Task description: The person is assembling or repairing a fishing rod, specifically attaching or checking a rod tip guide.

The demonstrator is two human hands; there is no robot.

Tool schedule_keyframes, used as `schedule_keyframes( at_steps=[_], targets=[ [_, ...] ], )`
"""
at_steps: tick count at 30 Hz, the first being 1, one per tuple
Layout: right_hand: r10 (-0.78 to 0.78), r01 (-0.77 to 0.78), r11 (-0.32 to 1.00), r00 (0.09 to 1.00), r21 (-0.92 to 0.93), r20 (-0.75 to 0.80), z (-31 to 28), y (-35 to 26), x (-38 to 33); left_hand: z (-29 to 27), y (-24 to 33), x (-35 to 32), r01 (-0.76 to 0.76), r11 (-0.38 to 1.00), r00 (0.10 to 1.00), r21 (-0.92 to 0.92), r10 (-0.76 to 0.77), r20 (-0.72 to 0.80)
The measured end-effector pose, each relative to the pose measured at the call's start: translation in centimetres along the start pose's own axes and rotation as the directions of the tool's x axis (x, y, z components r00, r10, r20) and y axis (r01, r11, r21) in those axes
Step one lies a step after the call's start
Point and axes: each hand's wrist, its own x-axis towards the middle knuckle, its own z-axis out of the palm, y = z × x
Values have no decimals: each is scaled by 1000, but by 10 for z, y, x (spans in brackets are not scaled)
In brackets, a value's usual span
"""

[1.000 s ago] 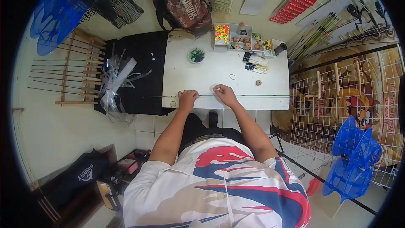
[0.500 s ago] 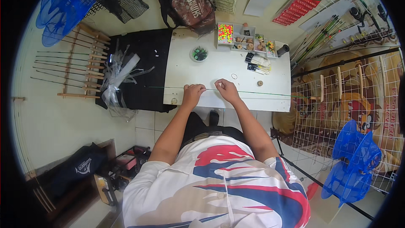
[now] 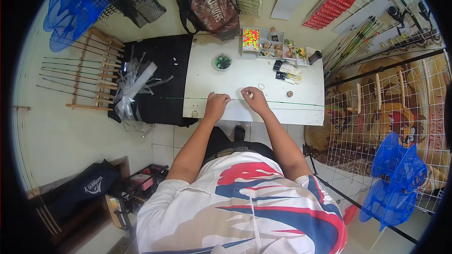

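A thin green fishing rod point(image 3: 301, 104) lies crosswise above the near part of the white table point(image 3: 202, 77). Its wooden handle point(image 3: 351, 110) is at the right, past the table's end, and its thin tip runs left over a black cloth. My left hand point(image 3: 216, 106) has its fingers curled round the rod near the middle. Just to the right, my right hand point(image 3: 254, 99) is closed in a pinch at the rod; whatever is between its fingertips is too small to make out. A small pale ring point(image 3: 261, 86) and a round brown piece point(image 3: 289, 94) lie beyond the rod.
A round tub point(image 3: 221, 61) of dark green pieces stands farther back. Behind are a box of bright beads point(image 3: 251, 38), trays of spools point(image 3: 271, 49) and packets point(image 3: 288, 70). Clear plastic point(image 3: 134, 82) covers part of the black cloth point(image 3: 167, 77). A rod rack point(image 3: 106, 70) stands left, a wire grid point(image 3: 391, 89) right.
Both hands stay at the same place on the rod. The right hand's fingers have shifted very slightly; the view has tilted a little.
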Motion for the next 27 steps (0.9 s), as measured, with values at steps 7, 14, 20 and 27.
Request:
schedule_keyframes(
  at_steps=[7,14,20,27],
  targets=[
    [275,-274,961,955,-23,112,-8,-19,3,3,-2,3,30,999,1000,-36,-30,-1],
    [250,-248,968,966,-35,69,-7,-19,0,2,4,4,47,999,999,-22,-47,4],
    [-136,128,980,989,-149,-50,-9,-19,0,1,14,5,40,996,998,74,-36,-56],
    [-154,157,973,988,-168,31,-9,-17,4,-4,17,6,48,992,996,119,-38,-85]
  ],
)
